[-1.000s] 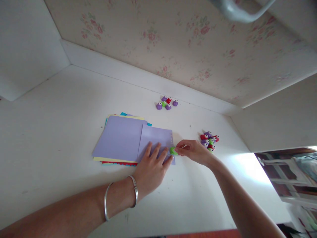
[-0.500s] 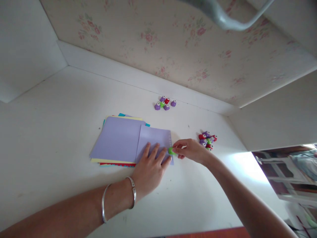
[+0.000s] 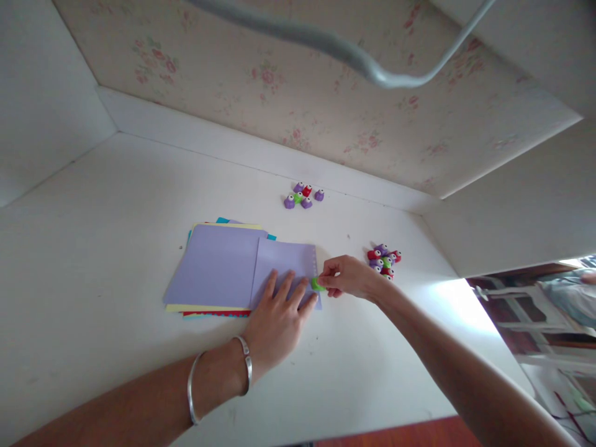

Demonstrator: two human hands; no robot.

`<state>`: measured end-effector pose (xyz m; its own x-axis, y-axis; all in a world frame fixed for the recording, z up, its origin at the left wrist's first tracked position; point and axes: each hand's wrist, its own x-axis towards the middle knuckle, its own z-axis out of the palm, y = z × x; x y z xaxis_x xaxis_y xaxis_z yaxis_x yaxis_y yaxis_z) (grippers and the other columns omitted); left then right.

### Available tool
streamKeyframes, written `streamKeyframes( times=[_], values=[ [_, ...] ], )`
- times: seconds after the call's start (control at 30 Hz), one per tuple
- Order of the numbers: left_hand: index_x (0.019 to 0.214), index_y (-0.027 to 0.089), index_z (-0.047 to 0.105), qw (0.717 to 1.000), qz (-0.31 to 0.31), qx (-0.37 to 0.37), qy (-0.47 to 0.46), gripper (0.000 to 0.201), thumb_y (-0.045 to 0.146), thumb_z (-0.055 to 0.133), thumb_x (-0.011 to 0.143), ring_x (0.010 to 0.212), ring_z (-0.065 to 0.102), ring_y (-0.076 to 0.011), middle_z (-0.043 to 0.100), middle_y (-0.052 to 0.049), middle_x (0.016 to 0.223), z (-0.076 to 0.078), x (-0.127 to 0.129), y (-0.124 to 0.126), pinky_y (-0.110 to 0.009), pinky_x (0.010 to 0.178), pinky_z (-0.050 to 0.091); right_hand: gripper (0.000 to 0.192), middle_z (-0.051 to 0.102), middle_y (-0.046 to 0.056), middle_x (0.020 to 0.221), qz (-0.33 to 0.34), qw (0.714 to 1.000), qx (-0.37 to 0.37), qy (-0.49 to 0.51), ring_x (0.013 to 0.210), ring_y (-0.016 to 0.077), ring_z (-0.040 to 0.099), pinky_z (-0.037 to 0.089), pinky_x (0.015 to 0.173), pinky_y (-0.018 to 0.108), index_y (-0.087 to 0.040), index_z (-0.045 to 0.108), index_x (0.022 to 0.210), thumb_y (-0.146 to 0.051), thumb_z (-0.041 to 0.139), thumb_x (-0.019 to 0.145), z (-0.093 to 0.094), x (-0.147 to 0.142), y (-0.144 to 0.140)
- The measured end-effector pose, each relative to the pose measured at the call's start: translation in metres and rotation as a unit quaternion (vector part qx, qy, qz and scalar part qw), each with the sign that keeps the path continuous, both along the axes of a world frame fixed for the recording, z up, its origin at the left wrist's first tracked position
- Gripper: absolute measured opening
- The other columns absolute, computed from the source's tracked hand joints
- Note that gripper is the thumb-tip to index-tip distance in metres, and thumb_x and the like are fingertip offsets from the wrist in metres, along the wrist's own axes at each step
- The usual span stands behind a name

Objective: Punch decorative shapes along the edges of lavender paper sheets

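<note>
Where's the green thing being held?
Near the head view's centre, the green thing is in the right hand, at the small sheet's right edge.

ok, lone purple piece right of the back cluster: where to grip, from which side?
Probably pinch the purple piece by the sides of its squat body, below the white eye-like top, coming from the near right. It stands just apart from the cluster on its left, and the white wall strip is close behind, so the near and right sides look freest.

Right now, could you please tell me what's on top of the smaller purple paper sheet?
The left hand has fingers on the sheet; the right hand holds a green plastic object at its edge. Paper beneath them is hidden.
</note>
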<state>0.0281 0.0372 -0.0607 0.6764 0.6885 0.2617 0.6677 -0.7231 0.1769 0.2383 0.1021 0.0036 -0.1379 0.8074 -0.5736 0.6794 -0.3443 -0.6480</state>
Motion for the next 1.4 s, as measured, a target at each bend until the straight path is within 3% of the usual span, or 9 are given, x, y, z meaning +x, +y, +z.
streamKeyframes(
  times=[0.63,0.9,1.03,1.2,1.3,1.4],
  values=[
    [0.138,0.030,0.054,1.000,0.000,0.008,-0.004,0.042,0.031,0.045,0.096,0.138,0.037,-0.0325,0.046,-0.006,0.145,-0.001,0.000,-0.001,-0.061,0.116,0.022,0.019,0.068,0.002,0.057,0.009,1.000,-0.005,-0.017,0.054,0.0171,0.066,0.056,0.055,0.030,-0.020,0.060,0.060,-0.029,0.076,0.067,-0.002,0.001,0.004],
    [0.136,0.030,0.054,1.000,0.002,0.008,-0.002,0.040,0.032,0.044,0.097,0.136,0.040,-0.0320,0.048,-0.005,0.144,-0.001,0.000,-0.001,-0.060,0.115,0.024,0.021,0.069,0.003,0.063,0.018,1.000,-0.004,-0.005,0.061,0.0157,0.066,0.054,0.059,0.028,-0.019,0.069,0.066,-0.038,0.078,0.069,-0.001,0.012,0.004],
    [0.135,0.030,0.055,1.000,0.004,0.011,-0.008,0.039,0.032,0.044,0.097,0.135,0.041,-0.0325,0.049,-0.005,0.143,-0.002,0.000,-0.001,-0.061,0.115,0.024,0.031,0.073,0.004,0.076,0.070,0.997,0.024,-0.031,0.061,0.0145,0.064,0.053,0.059,0.027,-0.023,0.078,0.090,-0.051,0.071,0.079,0.002,0.023,0.000],
    [0.133,0.029,0.057,1.000,0.018,0.013,-0.013,0.038,0.033,0.045,0.097,0.135,0.042,-0.0337,0.051,-0.006,0.142,-0.001,0.001,-0.001,-0.062,0.115,0.024,0.046,0.073,0.007,0.099,0.091,0.982,0.136,-0.099,0.071,0.0160,0.068,0.053,0.064,0.028,-0.027,0.069,0.122,-0.052,0.067,0.083,0.006,0.013,-0.017],
    [0.132,0.029,0.057,1.000,0.022,0.012,-0.014,0.038,0.034,0.046,0.096,0.135,0.041,-0.0342,0.050,-0.005,0.143,-0.001,0.001,-0.002,-0.062,0.115,0.023,0.035,0.070,0.006,0.104,0.129,0.965,0.193,-0.126,0.073,0.0152,0.067,0.054,0.072,0.030,-0.027,0.072,0.116,-0.039,0.070,0.083,0.005,0.008,-0.028],
    [0.132,0.029,0.057,1.000,0.021,0.008,-0.015,0.037,0.035,0.046,0.096,0.136,0.040,-0.0344,0.048,-0.005,0.145,-0.001,0.000,-0.003,-0.063,0.115,0.022,0.020,0.070,0.004,0.102,0.117,0.962,0.214,-0.120,0.073,0.0145,0.067,0.054,0.074,0.030,-0.026,0.074,0.104,-0.031,0.065,0.087,-0.001,0.015,-0.038]
  ],
)
